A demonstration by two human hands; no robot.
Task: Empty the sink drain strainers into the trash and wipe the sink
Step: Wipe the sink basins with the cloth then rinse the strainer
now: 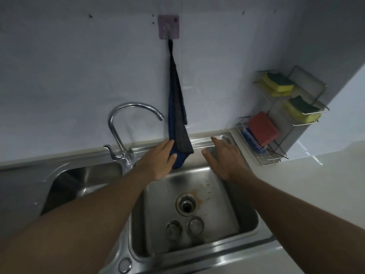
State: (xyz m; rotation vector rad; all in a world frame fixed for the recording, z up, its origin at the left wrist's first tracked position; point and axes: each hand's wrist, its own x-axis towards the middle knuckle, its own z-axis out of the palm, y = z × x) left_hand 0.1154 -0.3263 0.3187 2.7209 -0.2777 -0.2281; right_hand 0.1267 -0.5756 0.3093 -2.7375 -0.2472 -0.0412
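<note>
A long blue-and-grey dishcloth (177, 115) hangs from a pink square wall hook (168, 26) at upper centre. Its long axis is almost vertical and its tip points down at the back rim of the stainless steel sink (254, 214). The left hand (160, 161) holds that lower end between its thumb and nearly straight fingers. The right hand (225, 159) hovers beside it, spread flat and holding nothing. Two round metal drain strainers (173, 229) lie side by side on the basin floor at lower centre (just in front of the uncovered drain hole (186, 203)).
</note>
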